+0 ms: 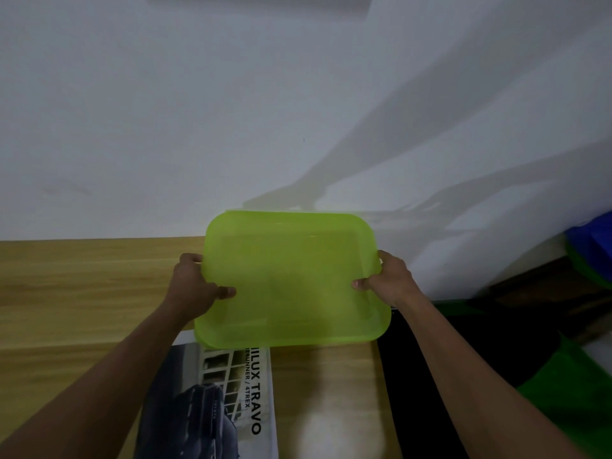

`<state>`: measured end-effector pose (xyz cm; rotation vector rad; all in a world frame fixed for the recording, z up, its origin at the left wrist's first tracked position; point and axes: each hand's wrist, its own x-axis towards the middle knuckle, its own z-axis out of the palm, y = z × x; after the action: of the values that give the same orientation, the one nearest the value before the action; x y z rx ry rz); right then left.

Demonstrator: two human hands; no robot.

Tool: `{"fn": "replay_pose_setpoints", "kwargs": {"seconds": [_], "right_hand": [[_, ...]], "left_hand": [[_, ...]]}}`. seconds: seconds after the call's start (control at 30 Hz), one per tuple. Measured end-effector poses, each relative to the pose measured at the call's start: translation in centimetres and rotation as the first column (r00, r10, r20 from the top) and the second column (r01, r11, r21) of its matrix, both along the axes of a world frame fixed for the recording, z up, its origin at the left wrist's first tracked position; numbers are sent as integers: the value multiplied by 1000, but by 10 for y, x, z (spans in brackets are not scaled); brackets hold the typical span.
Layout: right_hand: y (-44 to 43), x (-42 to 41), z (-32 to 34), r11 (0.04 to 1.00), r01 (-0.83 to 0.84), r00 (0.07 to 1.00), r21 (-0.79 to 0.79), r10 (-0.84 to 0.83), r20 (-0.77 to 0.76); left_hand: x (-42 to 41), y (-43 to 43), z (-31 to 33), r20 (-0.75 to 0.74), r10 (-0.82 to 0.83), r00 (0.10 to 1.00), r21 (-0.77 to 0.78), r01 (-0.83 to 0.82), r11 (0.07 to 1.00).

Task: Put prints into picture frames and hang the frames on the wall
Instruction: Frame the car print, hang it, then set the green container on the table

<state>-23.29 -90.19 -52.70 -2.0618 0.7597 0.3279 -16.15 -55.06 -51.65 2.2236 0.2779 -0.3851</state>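
Two bare forearms are seen nearest the lens, rising from the bottom corners of the view, and each ends in a hand set on a translucent green tray [291, 279]. The left hand [195, 286] is closed on the tray's left edge, with the thumb laid on the upper face and the fingers curled round the rim. The right hand [387, 279] is closed on the right edge in the same way, thumb on top and fingers wrapped behind. The tray is held between them over the wooden table [82, 293], its far edge raised against the white wall [198, 111] and its near edge lowered toward the camera; whether it touches the table cannot be told. A print [231, 402] is laid flat on the table below the tray and beside the left forearm, its upper end hidden by the tray's near edge. A dark vehicle is shown on it, and the black letters "ILUX TRAVO" are printed sideways along its pale right margin. Shadows [381, 144] of the arms and tray are cast on the wall to the right. Beyond the table's right end a dark surface [447, 342] is seen, with green material [579, 392] and something blue [592, 246] at the frame's edge, too blurred to be identified.
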Motion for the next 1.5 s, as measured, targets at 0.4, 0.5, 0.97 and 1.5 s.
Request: {"fn": "replay_pose_setpoints", "kwargs": {"seconds": [0.4, 0.5, 0.97, 1.5], "right_hand": [[-12, 16, 7, 997, 22, 998, 75, -17, -67], [-18, 36, 24, 993, -70, 993, 98, 78, -84], [-28, 58, 11, 998, -63, 998, 19, 63, 6], [-19, -5, 25, 916, 79, 962, 393, -174, 213]], "left_hand": [[-5, 1, -1, 50, -17, 999, -32, 19, 999], [-2, 2, 1, 21, -29, 999, -48, 30, 998], [-1, 0, -2, -15, -35, 999, -56, 34, 998], [-3, 7, 24, 0, -75, 997, -67, 75, 995]]}}
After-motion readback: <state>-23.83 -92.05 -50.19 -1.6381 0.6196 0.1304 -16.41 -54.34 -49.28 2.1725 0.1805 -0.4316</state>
